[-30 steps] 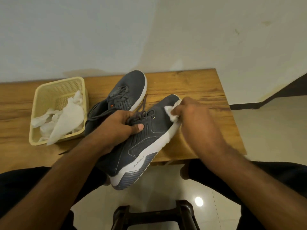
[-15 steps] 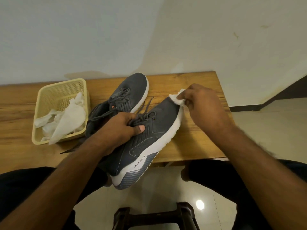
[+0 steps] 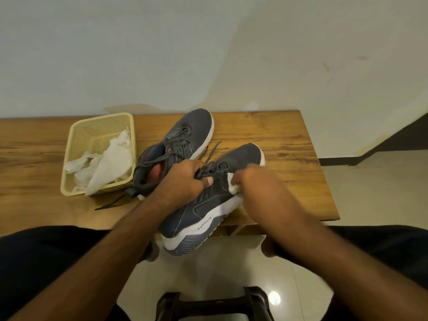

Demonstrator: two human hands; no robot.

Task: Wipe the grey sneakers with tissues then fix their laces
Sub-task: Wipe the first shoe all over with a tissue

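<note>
1. Left hand [image 3: 185, 181] gripped the near grey sneaker [image 3: 208, 200] over its lace area, fingers curled round the upper, thumb lying on the side panel.
2. That sneaker was held tilted, toe toward 1 o'clock over the wooden table [image 3: 278, 140], heel hanging past the table's near edge toward 7 o'clock.
3. Right hand [image 3: 257, 186] pinched a white tissue [image 3: 232, 187], pressed against the sneaker's side at 3 o'clock of the left thumb.
4. Second grey sneaker [image 3: 185, 140] lay on the table at 11 o'clock of the held one, laces [image 3: 159, 156] loose, one end trailing toward 7 o'clock.
5. Cream basket [image 3: 76, 144] at 9 o'clock of the shoes held crumpled used tissues [image 3: 108, 165].
</note>
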